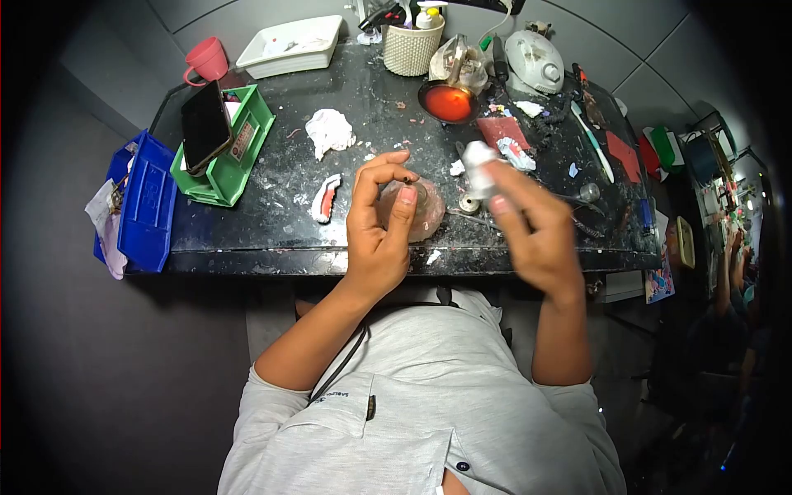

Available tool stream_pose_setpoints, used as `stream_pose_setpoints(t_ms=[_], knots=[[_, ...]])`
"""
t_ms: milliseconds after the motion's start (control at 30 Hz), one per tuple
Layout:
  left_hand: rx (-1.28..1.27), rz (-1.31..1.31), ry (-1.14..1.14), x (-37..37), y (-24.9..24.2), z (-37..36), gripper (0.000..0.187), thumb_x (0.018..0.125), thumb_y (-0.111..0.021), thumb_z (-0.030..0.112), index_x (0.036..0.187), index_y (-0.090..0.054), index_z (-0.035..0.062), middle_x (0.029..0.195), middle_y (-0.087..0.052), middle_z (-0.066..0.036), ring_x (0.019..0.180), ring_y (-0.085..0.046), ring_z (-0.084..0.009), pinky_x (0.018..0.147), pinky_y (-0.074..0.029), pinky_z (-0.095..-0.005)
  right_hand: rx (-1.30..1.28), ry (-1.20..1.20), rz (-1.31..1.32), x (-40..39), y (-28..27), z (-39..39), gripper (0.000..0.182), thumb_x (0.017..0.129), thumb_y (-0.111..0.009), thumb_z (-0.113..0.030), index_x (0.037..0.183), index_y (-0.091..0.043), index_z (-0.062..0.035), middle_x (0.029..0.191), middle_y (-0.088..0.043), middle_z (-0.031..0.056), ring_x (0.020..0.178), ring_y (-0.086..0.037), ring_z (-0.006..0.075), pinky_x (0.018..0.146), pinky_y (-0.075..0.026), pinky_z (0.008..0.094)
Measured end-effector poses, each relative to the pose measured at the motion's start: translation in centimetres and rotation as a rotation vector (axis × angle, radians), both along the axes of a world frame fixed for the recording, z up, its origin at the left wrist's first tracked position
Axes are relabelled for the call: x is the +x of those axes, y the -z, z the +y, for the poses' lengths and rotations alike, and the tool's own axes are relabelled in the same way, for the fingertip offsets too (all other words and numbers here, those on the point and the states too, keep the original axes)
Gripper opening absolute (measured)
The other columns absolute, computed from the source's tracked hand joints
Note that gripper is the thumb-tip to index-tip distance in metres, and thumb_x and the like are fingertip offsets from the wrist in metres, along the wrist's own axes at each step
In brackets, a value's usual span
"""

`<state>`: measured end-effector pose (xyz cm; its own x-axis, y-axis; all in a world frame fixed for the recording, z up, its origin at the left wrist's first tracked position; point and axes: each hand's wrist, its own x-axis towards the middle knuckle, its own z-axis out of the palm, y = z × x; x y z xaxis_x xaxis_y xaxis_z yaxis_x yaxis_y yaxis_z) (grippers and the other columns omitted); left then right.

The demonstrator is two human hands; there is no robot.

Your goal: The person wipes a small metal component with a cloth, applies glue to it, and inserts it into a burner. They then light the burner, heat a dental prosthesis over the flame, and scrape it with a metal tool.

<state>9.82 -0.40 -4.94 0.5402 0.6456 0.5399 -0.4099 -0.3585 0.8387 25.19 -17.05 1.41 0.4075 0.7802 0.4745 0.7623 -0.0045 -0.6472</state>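
My left hand (381,219) is curled closed above the near edge of the black table, thumb and fingertips drawn together around a small dark piece I cannot make out. Beside and partly behind these fingers lies a translucent pinkish lump (430,219). My right hand (536,227), smeared by motion, grips a blurred white object (478,169) between thumb and fingers. Beneath that object are a small round metal piece (469,204) and a thin metal tool (478,221). Left of my left hand rests a curved pink-and-white piece (326,199).
Crumpled white material (330,133) lies mid-table. A phone (205,126) leans on a green bin (234,175) beside a blue bin (150,206). Farther back are a dark pan with glowing orange-red contents (449,102), a woven basket (410,51), a white tray (246,65) and red sandpaper-like sheet (501,132).
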Motion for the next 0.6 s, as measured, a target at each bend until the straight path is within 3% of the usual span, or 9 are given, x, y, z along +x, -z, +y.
stream_pose_setpoints(t_ms=[33,67,167,200,300,367,433,533,600], knots=[[-0.003,0.002,-0.001,-0.1,0.0,-0.1,0.018,0.108,-0.063,0.017,0.121,-0.062,0.0047,0.141,-0.060,-0.018,0.136,-0.052,-0.0248,0.119,-0.034,-0.0426,-0.073,-0.092,-0.221,-0.3,0.5,0.6,0.028,0.101,-0.065,-0.006,0.126,-0.071,0.0043,0.126,-0.074,0.0218,0.113,-0.074,0.0326,0.100,-0.057,0.0417],[-0.047,-0.006,0.013,-0.2,-0.1,-0.1,0.018,0.108,-0.063,0.017,0.121,-0.062,0.0046,0.141,-0.060,-0.018,0.137,-0.052,-0.0246,0.119,-0.034,-0.0425,-0.123,-0.126,-0.207,-0.8,0.8,0.9,0.022,0.100,-0.067,-0.007,0.117,-0.074,0.0042,0.124,-0.074,0.0236,0.111,-0.074,0.0376,0.102,-0.056,0.0433],[-0.080,-0.021,0.005,-0.1,0.0,-0.1,0.018,0.108,-0.062,0.018,0.119,-0.062,0.0035,0.138,-0.060,-0.018,0.134,-0.053,-0.0257,0.117,-0.037,-0.0412,-0.128,-0.054,-0.067,-1.0,0.9,1.1,0.014,0.098,-0.071,-0.008,0.105,-0.075,0.0041,0.116,-0.077,0.0226,0.105,-0.076,0.0354,0.097,-0.058,0.0408],[-0.066,-0.019,-0.002,0.0,0.1,0.0,0.019,0.108,-0.062,0.018,0.118,-0.063,0.0025,0.136,-0.060,-0.018,0.131,-0.055,-0.0269,0.114,-0.040,-0.0400,-0.079,0.001,0.012,-1.2,0.9,1.4,0.014,0.096,-0.076,-0.010,0.096,-0.074,0.0037,0.099,-0.078,0.0194,0.090,-0.076,0.0337,0.085,-0.059,0.0404],[-0.007,-0.006,-0.021,-0.1,-0.1,-0.1,0.018,0.108,-0.062,0.016,0.118,-0.062,0.0022,0.135,-0.060,-0.018,0.130,-0.055,-0.0266,0.114,-0.040,-0.0398,0.037,0.121,-0.051,-1.1,0.4,2.2,0.014,0.095,-0.078,-0.012,0.095,-0.075,0.0018,0.084,-0.072,0.0160,0.075,-0.071,0.0308,0.073,-0.056,0.0403],[-0.017,-0.011,-0.015,-0.2,0.0,-0.1,0.017,0.108,-0.061,0.016,0.118,-0.062,0.0021,0.134,-0.060,-0.018,0.130,-0.056,-0.0265,0.114,-0.040,-0.0397,0.036,0.187,-0.045,-1.1,0.4,2.7,0.016,0.093,-0.080,-0.015,0.095,-0.075,0.0003,0.082,-0.068,0.0136,0.077,-0.068,0.0291,0.073,-0.054,0.0409],[-0.028,-0.013,-0.012,-0.3,0.1,-0.2,0.017,0.108,-0.061,0.015,0.118,-0.062,0.0020,0.134,-0.060,-0.018,0.129,-0.056,-0.0263,0.114,-0.040,-0.0395,-0.013,0.242,-0.147,-1.1,0.6,3.2,0.016,0.092,-0.080,-0.015,0.095,-0.075,-0.0001,0.092,-0.070,0.0138,0.088,-0.069,0.0292,0.079,-0.053,0.0417],[-0.033,-0.036,0.003,-0.1,0.1,-0.1,0.016,0.108,-0.061,0.014,0.118,-0.062,0.0022,0.133,-0.060,-0.017,0.129,-0.056,-0.0262,0.114,-0.040,-0.0395,-0.126,0.111,-0.190,0.2,2.2,2.8,0.014,0.092,-0.078,-0.013,0.095,-0.076,0.0002,0.099,-0.070,0.0136,0.096,-0.068,0.0305,0.084,-0.053,0.0419],[-0.038,-0.031,0.003,-0.1,0.2,-0.1,0.016,0.108,-0.060,0.014,0.118,-0.061,0.0022,0.132,-0.060,-0.017,0.128,-0.056,-0.0257,0.113,-0.040,-0.0392,-0.040,0.119,-0.157,0.5,2.2,2.8,0.012,0.092,-0.077,-0.011,0.095,-0.076,0.0004,0.099,-0.070,0.0136,0.095,-0.068,0.0313,0.085,-0.053,0.0418]])
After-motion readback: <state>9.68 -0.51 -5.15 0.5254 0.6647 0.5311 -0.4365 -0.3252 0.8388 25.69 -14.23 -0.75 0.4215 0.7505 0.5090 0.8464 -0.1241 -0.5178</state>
